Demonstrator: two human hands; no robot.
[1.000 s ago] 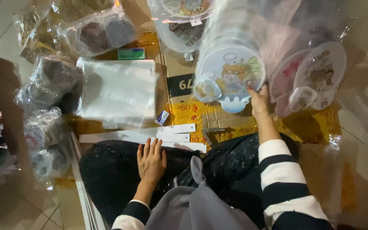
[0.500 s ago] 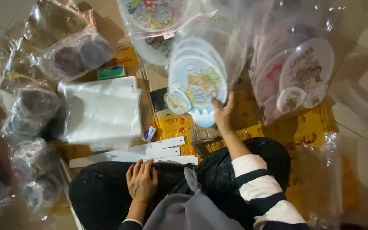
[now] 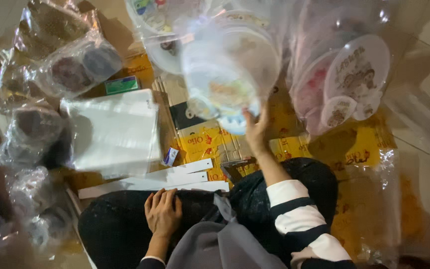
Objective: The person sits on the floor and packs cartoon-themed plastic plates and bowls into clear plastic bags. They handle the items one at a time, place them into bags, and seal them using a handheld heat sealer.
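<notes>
While the left hand [image 3: 162, 211] lies flat and empty on the lap, the right hand [image 3: 256, 130] grips the lower edge of a clear-wrapped stack of round plastic plates [image 3: 227, 74]. It stands raised ahead of the knees, nearer the right arm, blurred.

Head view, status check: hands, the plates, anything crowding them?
Right hand raised, gripping a bagged stack of plates, blurred. Left hand flat on lap, holding nothing. Second plate bag close beside; white paper strips and stack of clear bags on cardboard below.
</notes>
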